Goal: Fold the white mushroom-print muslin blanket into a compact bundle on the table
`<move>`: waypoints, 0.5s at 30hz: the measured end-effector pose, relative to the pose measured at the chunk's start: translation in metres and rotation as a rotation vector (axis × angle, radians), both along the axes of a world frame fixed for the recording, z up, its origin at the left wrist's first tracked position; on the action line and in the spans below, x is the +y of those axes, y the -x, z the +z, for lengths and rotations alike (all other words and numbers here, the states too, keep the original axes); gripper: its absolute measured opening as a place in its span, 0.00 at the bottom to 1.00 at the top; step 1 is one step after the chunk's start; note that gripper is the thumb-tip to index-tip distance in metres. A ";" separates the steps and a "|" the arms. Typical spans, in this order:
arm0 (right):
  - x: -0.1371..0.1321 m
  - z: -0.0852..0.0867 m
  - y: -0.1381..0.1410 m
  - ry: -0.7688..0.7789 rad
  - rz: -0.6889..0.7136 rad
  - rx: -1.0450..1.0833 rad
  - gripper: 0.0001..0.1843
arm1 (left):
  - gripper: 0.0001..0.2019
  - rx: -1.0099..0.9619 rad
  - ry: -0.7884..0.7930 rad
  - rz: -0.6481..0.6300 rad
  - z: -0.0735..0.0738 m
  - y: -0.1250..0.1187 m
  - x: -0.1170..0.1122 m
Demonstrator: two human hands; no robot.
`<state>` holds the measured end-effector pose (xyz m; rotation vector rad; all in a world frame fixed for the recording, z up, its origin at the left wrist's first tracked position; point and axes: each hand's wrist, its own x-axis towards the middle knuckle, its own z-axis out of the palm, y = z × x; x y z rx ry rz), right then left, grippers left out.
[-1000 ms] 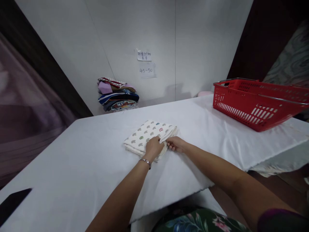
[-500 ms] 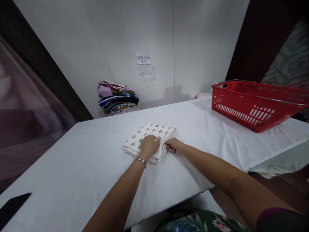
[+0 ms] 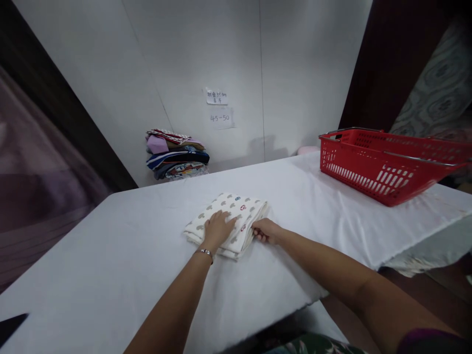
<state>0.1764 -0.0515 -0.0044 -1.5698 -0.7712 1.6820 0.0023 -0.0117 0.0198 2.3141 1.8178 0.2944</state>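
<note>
A folded white cloth (image 3: pixel 239 211) printed with grey and coloured mouse-head shapes lies on the white table (image 3: pixel 110 275) in front of me. My left hand (image 3: pixel 217 230), a thin bracelet on its wrist, rests flat on top of the cloth with the fingers stretched out. My right hand (image 3: pixel 264 231) is at the cloth's near right edge, fingers curled and pinching the folded layers.
A red plastic basket (image 3: pixel 387 162) stands at the table's far right. A stack of folded coloured clothes (image 3: pixel 176 155) sits against the white wall at the back left. Two paper notes (image 3: pixel 219 107) hang on the wall. A dark flat object (image 3: pixel 9 327) lies at the near left corner.
My left hand has slid leftward across the top of the cloth and flattened out. The right hand has stayed at the cloth's right edge.
</note>
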 end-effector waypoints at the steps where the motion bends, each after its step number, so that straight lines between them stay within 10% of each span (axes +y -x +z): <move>1: 0.001 0.000 0.000 0.000 -0.003 0.005 0.15 | 0.26 -0.015 -0.011 -0.026 0.003 -0.005 -0.003; 15: 0.013 -0.010 -0.009 -0.059 -0.117 0.093 0.12 | 0.21 -0.130 0.012 -0.235 -0.021 -0.015 -0.005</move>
